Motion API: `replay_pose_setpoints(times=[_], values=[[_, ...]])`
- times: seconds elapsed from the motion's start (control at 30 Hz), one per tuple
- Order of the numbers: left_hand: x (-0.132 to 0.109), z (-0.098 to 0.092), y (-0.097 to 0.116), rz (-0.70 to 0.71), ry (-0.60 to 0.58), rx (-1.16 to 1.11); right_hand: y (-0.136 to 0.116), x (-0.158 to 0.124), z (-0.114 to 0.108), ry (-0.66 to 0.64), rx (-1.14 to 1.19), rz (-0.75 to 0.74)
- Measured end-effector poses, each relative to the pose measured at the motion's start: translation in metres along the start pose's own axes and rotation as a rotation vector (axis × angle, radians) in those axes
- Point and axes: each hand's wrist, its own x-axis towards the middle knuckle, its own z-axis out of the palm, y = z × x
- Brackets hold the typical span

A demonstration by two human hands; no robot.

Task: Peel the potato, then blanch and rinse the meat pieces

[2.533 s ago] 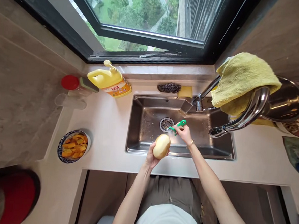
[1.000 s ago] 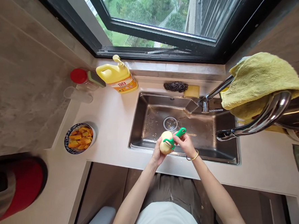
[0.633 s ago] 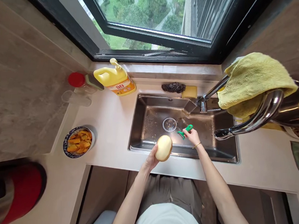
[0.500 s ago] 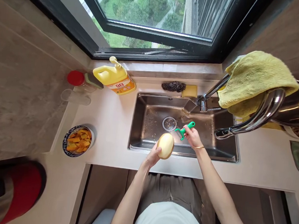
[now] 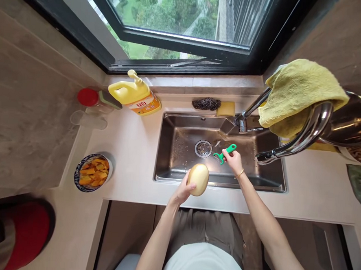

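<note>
My left hand grips a pale yellow potato over the front rim of the steel sink. To its right, my right hand is closed on a green peeler, held over the sink basin a short way from the potato. The peeler's head points left toward the round drain. Small peel scraps lie on the sink floor.
A bowl of orange chunks sits on the counter at left. A yellow jug, a red-lidded jar and a clear glass stand behind it. A steel scourer and sponge lie behind the sink. A yellow cloth drapes over the faucet.
One second ago the peeler was on the potato. My right hand has since drawn it away to the right over the basin, and my left hand has turned the potato slightly.
</note>
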Motion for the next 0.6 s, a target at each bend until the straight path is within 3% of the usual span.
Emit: replay_pose_setpoints(times=[0.07,0.17,0.23,0.3,0.4,0.47,0.53,0.6], values=[[0.005,0.005,-0.001,-0.001,0.013,-0.018,-0.014,-0.023,0.011,-0.068,0.11,-0.054],[0.011,0.009,-0.002,0.01,-0.031,-0.016,-0.037,-0.059,0.031,-0.321,0.182,-0.087],[0.011,0.008,-0.004,0.01,-0.054,-0.008,-0.042,-0.065,0.037,-0.435,0.155,-0.085],[0.008,0.005,-0.006,-0.006,-0.032,-0.005,-0.036,-0.05,0.033,-0.364,0.088,-0.101],[0.0,0.001,-0.012,-0.05,-0.044,-0.07,-0.016,-0.012,0.016,0.046,-0.017,-0.054],[-0.003,0.004,-0.015,-0.087,-0.123,-0.179,-0.006,0.001,0.006,0.198,0.031,0.028],[-0.002,0.01,-0.016,-0.085,-0.165,-0.283,-0.004,-0.005,0.005,0.155,0.187,0.073],[0.003,0.017,-0.017,-0.033,-0.12,-0.337,-0.009,-0.029,0.012,0.022,0.331,0.058]])
